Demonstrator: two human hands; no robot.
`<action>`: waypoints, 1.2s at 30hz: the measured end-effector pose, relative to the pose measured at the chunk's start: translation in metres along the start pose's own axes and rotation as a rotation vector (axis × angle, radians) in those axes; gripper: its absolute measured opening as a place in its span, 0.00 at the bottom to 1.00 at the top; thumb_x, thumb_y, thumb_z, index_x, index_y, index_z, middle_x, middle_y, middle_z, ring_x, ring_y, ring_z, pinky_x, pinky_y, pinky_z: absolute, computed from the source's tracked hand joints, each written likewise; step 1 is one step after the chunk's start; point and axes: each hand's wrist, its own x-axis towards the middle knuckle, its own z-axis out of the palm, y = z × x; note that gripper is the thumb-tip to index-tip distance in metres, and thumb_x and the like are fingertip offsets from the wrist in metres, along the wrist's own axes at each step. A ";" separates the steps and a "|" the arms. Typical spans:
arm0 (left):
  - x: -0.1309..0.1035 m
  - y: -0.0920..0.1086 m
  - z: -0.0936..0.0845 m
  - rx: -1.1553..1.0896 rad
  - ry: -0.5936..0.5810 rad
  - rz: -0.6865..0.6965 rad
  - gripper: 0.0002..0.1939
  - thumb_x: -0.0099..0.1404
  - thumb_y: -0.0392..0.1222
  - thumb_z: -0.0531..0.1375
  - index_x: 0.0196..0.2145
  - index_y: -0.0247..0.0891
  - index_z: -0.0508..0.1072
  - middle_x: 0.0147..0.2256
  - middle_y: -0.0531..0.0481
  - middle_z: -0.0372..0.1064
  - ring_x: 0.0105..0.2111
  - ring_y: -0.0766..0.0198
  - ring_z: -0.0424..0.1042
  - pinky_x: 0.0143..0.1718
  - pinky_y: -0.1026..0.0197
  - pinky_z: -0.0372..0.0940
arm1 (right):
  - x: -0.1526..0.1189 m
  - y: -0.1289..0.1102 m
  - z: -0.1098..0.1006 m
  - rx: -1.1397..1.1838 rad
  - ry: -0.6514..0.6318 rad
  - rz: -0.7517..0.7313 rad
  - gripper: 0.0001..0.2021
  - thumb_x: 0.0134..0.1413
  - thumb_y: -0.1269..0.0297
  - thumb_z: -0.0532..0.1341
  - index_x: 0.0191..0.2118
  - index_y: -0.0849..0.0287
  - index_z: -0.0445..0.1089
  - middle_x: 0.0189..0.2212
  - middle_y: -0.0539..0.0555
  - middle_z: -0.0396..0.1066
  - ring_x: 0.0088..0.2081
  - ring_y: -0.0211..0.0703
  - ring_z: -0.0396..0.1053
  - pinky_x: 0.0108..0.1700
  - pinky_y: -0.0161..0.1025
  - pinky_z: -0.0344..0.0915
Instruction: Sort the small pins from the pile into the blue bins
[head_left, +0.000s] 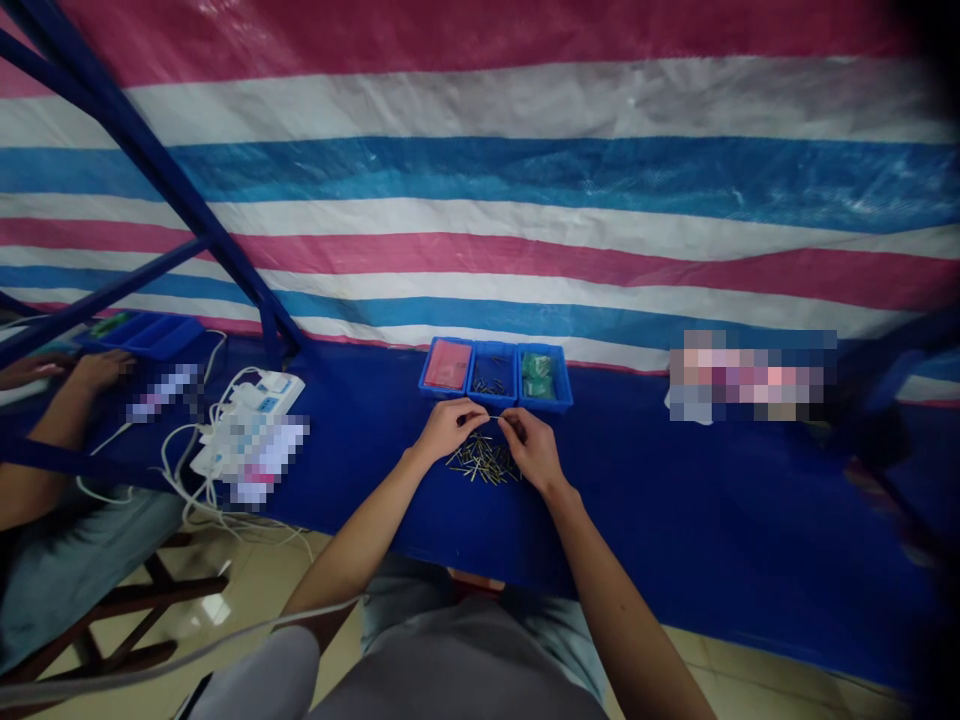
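Observation:
Between my two hands a thin, light-coloured rod (pixel 493 417) is stretched level above the table. My left hand (pixel 448 428) pinches its left end, and my right hand (pixel 531 445) is closed on the right end. Just below them lies a loose pile of small metallic pins (pixel 481 460). Beyond my fingers stands a blue three-part tray (pixel 469 397). Its left compartment holds pink packets (pixel 448 365), the middle one a few small dark pins (pixel 489 385), and the right one green packets (pixel 537 374).
White power strips (pixel 259 410) with tangled cables lie to the left on the blue table (pixel 637 500). At far left another person's hand (pixel 103 370) is near a blue tray (pixel 161 337). A blurred-out item (pixel 750 375) is at the right; a striped sheet (pixel 480 250) hangs behind.

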 end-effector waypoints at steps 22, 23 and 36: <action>-0.001 0.002 0.000 -0.031 0.150 -0.029 0.15 0.68 0.49 0.61 0.34 0.35 0.80 0.28 0.49 0.75 0.25 0.67 0.68 0.29 0.64 0.62 | 0.000 -0.001 -0.005 -0.015 0.014 0.041 0.20 0.69 0.51 0.50 0.32 0.57 0.69 0.26 0.51 0.70 0.27 0.40 0.66 0.32 0.36 0.59; -0.001 0.001 0.000 -0.032 0.194 -0.050 0.15 0.68 0.50 0.61 0.34 0.35 0.80 0.27 0.49 0.75 0.24 0.67 0.68 0.29 0.64 0.62 | 0.001 -0.001 -0.005 -0.005 0.017 0.046 0.20 0.69 0.51 0.50 0.32 0.57 0.69 0.26 0.51 0.70 0.27 0.40 0.66 0.32 0.36 0.59; -0.001 -0.014 0.006 0.155 0.477 -0.278 0.16 0.66 0.53 0.61 0.40 0.40 0.82 0.19 0.54 0.68 0.20 0.69 0.64 0.28 0.67 0.61 | 0.000 0.000 -0.006 0.007 -0.004 0.041 0.21 0.69 0.50 0.51 0.31 0.57 0.70 0.27 0.52 0.72 0.28 0.41 0.68 0.32 0.36 0.60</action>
